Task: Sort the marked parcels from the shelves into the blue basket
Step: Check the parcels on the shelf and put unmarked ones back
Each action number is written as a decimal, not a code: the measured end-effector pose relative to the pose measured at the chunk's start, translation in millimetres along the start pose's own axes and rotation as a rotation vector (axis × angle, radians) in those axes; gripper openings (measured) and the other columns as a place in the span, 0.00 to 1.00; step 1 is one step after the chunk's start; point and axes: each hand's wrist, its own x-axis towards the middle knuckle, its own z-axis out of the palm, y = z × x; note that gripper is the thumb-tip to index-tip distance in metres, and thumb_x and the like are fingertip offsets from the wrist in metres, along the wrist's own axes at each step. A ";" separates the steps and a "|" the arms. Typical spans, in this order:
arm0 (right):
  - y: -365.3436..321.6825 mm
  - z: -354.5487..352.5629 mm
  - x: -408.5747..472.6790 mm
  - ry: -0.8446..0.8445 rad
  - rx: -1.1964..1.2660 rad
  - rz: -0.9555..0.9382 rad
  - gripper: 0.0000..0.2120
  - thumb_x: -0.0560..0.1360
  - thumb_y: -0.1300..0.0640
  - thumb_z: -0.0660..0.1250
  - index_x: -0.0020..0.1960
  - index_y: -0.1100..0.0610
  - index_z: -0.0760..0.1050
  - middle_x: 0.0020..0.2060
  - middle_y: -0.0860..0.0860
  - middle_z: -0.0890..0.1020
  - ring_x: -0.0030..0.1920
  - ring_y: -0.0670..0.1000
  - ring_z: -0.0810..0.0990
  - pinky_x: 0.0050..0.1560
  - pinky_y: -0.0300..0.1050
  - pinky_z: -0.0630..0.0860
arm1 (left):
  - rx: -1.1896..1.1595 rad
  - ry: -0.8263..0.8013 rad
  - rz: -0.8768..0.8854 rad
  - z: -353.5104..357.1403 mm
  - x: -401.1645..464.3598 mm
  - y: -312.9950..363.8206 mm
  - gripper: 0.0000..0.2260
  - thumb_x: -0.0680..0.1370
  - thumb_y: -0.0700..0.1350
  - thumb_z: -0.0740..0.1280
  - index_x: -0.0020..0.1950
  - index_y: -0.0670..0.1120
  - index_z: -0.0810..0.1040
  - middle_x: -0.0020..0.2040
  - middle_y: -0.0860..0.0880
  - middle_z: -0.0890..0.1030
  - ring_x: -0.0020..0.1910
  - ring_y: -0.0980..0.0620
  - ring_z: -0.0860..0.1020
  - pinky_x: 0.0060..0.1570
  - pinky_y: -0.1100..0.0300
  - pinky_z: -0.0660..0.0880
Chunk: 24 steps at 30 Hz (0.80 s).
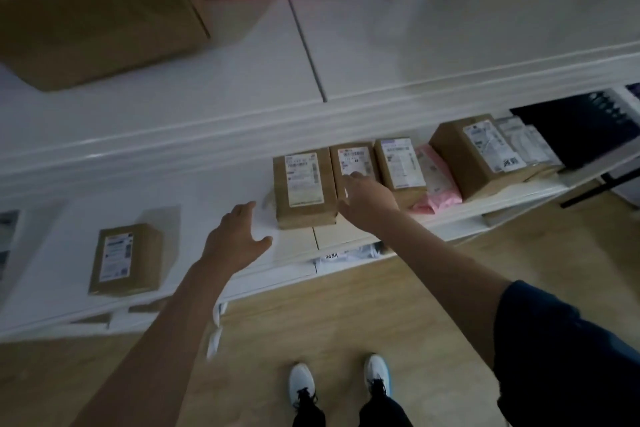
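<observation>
White shelf, wooden floor, labelled cardboard parcels, hands reaching

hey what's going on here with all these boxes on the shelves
A person stands at white shelves of labelled parcels. Their right hand reaches onto a small cardboard box in the middle-shelf row, fingers touching its label, not clearly gripping. The left hand hovers open over bare shelf beside the neighbouring box. Another box sits apart on the left. No blue basket is in view.
</observation>
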 end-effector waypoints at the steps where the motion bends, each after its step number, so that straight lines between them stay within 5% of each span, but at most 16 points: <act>1: 1.4 9.0 0.0 -0.006 0.002 0.013 0.13 0.78 0.55 0.61 0.61 0.57 0.72 0.55 0.52 0.75 0.53 0.55 0.78 0.42 0.48 0.71 | 0.006 -0.012 -0.003 5.2 0.8 -1.8 0.38 0.77 0.58 0.70 0.81 0.47 0.56 0.80 0.48 0.62 0.76 0.45 0.65 0.68 0.46 0.69; 10: 13.8 56.7 23.4 0.005 -0.026 0.068 0.16 0.77 0.63 0.62 0.64 0.58 0.71 0.59 0.53 0.72 0.55 0.55 0.76 0.44 0.50 0.75 | 0.011 -0.032 0.026 36.4 39.2 -1.2 0.40 0.73 0.56 0.74 0.79 0.48 0.60 0.76 0.48 0.67 0.73 0.45 0.68 0.64 0.47 0.72; 17: 14.9 73.6 46.6 0.100 -0.006 0.032 0.19 0.74 0.70 0.62 0.63 0.58 0.70 0.59 0.55 0.71 0.58 0.56 0.73 0.44 0.51 0.78 | -0.171 0.019 0.042 58.6 71.4 8.8 0.30 0.69 0.57 0.76 0.67 0.55 0.71 0.60 0.54 0.78 0.59 0.51 0.79 0.52 0.52 0.79; 24: 11.9 82.1 35.2 0.123 0.064 0.004 0.19 0.75 0.70 0.62 0.65 0.60 0.71 0.61 0.55 0.71 0.56 0.56 0.75 0.43 0.49 0.78 | -0.270 0.126 0.082 66.9 57.8 6.2 0.27 0.68 0.62 0.72 0.65 0.58 0.74 0.59 0.57 0.79 0.59 0.55 0.79 0.51 0.49 0.83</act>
